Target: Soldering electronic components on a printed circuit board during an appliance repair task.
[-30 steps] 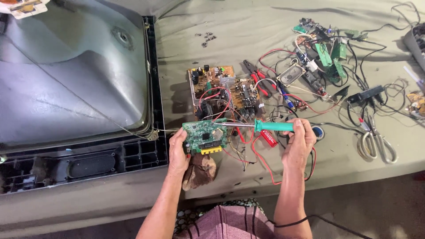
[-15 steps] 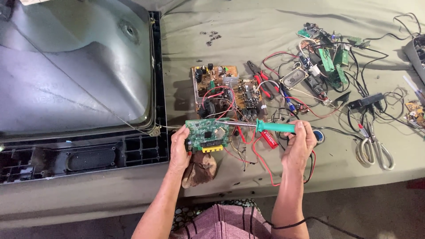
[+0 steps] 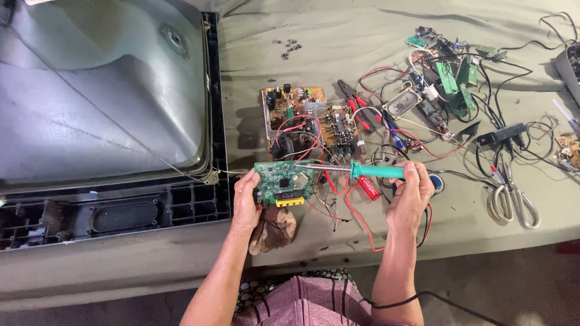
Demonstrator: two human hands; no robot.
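Note:
My left hand (image 3: 243, 199) holds a small green circuit board (image 3: 283, 181) with a yellow connector along its lower edge, gripping it by its left side. My right hand (image 3: 409, 196) grips the teal handle of a soldering iron (image 3: 365, 171). The iron lies level and points left, its metal tip reaching the board's upper right edge. A brown rag (image 3: 273, 229) lies under the board on the table. Just behind stands a larger brown circuit board (image 3: 308, 124) with red wires.
A grey picture tube (image 3: 103, 90) in a black frame (image 3: 121, 211) fills the left. Pliers (image 3: 353, 102), a small speaker (image 3: 403, 102), green boards (image 3: 456, 75), tangled wires, scissors (image 3: 513, 202) and a black adapter (image 3: 501, 134) crowd the right. Loose screws (image 3: 289, 48) lie at the back.
The iron's tip has slid slightly left along the green board's top edge. Both hands stay where they were, apart from small camera movement.

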